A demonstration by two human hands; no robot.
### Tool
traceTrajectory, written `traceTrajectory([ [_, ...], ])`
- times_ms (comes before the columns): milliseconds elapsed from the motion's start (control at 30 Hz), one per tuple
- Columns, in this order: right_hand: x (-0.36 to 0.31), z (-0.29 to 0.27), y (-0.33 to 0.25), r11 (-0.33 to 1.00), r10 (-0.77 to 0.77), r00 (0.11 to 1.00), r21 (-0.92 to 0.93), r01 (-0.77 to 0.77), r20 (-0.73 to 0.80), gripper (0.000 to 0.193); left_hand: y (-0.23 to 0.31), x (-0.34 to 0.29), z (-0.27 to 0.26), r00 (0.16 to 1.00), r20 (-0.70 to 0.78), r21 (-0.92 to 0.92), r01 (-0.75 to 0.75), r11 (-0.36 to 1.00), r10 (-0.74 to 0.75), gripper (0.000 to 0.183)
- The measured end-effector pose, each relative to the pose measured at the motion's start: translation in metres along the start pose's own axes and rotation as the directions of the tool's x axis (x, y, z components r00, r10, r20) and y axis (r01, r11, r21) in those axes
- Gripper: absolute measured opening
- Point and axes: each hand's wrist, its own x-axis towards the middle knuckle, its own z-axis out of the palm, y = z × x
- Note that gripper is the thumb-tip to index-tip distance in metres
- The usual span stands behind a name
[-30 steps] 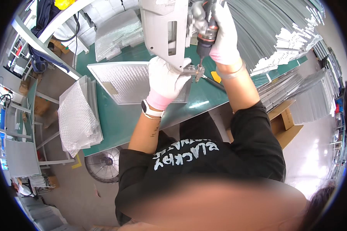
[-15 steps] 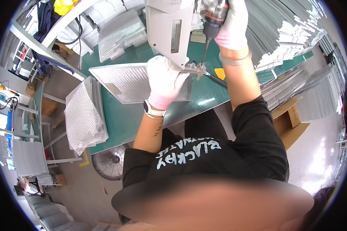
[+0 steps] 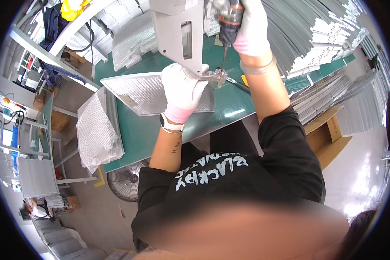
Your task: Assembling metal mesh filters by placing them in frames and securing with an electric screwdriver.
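My left hand, in a white glove, is closed round the lower end of a light grey slotted housing. A small metallic fitting sticks out to the right from that end. My gloved right hand grips a power screwdriver with a black and red collar, partly cut off by the top edge. Its long thin bit points down to the fitting; whether the tip touches it I cannot tell. Behind my left hand lies a flat white-framed panel with a textured silvery face.
A green table carries bubble-wrap sheets at its left edge and more wrapped pieces behind. A dark-handled tool lies near the fitting. Stacked grey strips fill the right; an open carton and a fan stand below.
Both hands, the housing and the power screwdriver have shifted a little to the left. The screwdriver's bit stands more upright over the fitting. Both grips are kept.
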Motion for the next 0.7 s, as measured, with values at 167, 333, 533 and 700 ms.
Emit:
traceTrajectory([
  [167,-0.011,-0.018,0.007,0.956,-0.125,0.926,-0.209,0.209,0.356,0.037,0.006,0.008,-0.005,1.000,0.016,0.033,-0.012,0.999,0.012,0.027],
  [333,-0.002,0.029,-0.016,0.966,-0.061,0.952,-0.259,-0.020,-0.299,0.031,0.005,0.004,-0.008,1.000,0.015,-0.024,0.006,1.000,-0.005,0.028],
  [533,-0.034,0.038,-0.005,0.931,0.092,0.970,-0.326,-0.165,-0.226,0.036,0.016,-0.003,-0.011,0.996,0.058,0.042,0.072,0.996,-0.075,0.030],
  [700,-0.017,0.043,-0.009,0.969,-0.018,0.950,-0.239,-0.060,-0.311,0.033,0.014,-0.002,-0.014,0.997,0.058,0.040,0.052,0.998,-0.054,0.028],
])
